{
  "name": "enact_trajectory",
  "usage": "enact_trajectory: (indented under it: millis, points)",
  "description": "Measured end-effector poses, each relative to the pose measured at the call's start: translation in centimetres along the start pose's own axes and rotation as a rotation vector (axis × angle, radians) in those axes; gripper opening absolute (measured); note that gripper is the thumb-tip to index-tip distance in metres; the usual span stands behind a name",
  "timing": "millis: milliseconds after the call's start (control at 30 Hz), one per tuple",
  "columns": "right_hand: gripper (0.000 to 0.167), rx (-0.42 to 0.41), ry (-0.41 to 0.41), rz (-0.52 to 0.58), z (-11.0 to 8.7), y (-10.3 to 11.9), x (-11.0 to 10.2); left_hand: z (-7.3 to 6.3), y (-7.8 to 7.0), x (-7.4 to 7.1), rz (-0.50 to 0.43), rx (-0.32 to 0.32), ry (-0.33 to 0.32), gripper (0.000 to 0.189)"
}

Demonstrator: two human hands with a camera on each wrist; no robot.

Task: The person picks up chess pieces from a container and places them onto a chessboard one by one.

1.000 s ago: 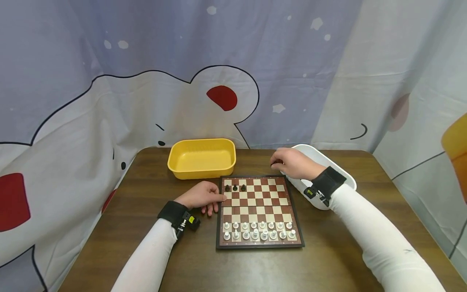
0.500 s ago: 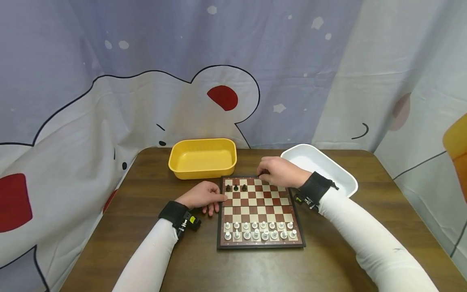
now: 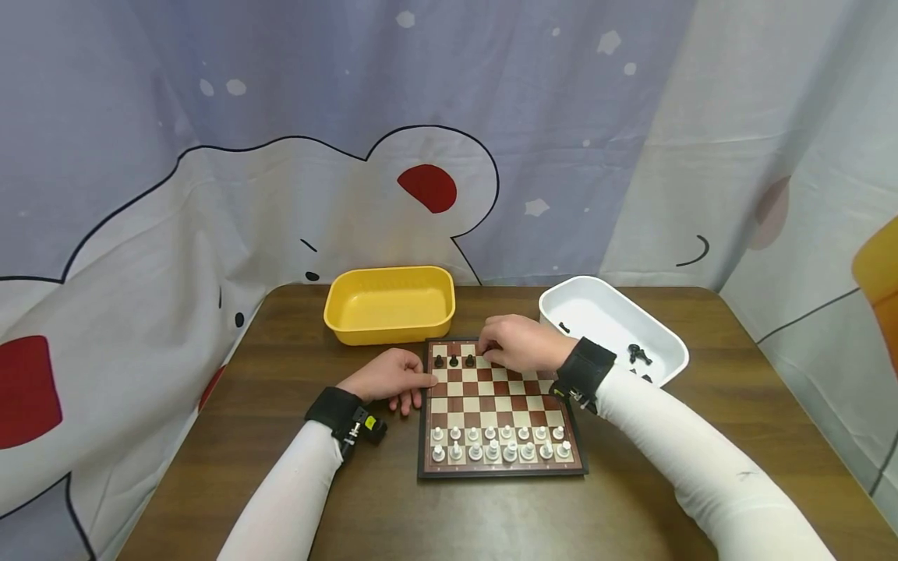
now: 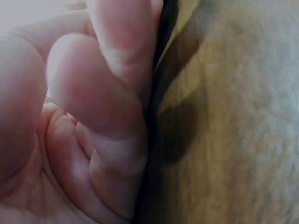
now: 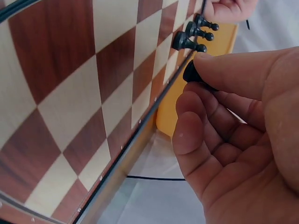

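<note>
In the head view, the folding chessboard (image 3: pixel 486 403) lies flat on the table. My right hand (image 3: pixel 525 343) is over its far rows. Between thumb and fingertips it pinches a small black chess piece (image 5: pixel 189 73), whose base shows in the right wrist view; the fingers hide the rest. Just left of it stand 3 black pawns (image 3: pixel 454 361) in a row. White chess pieces (image 3: pixel 493 449) fill the two near rows. My left hand (image 3: pixel 386 375) rests at the board's left edge, thumb over the rim, fingers loosely bent against the table.
A yellow tray (image 3: pixel 389 338) stands behind the board's left corner, with no pieces visible inside. To the right, a white tray (image 3: pixel 617 300) holds several black chess pieces (image 3: pixel 637 354). A patterned curtain (image 3: pixel 561 156) hangs behind the brown table (image 3: pixel 491 522).
From beside the white tray, my right hand has moved left over the board with the black chess piece, stopping near the black pawns. My left hand has stayed in place.
</note>
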State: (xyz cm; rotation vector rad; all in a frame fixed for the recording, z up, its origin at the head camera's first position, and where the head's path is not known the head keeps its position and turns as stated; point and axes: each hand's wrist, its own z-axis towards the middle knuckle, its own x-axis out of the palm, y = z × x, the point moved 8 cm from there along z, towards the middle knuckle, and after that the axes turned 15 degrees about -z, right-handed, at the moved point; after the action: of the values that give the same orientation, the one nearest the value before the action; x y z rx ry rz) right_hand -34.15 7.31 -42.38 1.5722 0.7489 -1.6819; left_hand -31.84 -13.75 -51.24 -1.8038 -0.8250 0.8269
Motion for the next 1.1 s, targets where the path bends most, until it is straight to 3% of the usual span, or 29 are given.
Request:
enact_trajectory:
  millis: [267, 1100]
  points:
    - [0.006, -0.011, 0.022, -0.003, 0.6, 0.1, 1.3, 0.0, 0.1, 0.0, 0.001, 0.004, -0.003, 0.035]
    - [0.006, -0.011, 0.039, 0.002, 0.9, -0.2, 2.6, 0.2, 0.2, 0.0, -0.01, 0.0, 0.0, 0.036]
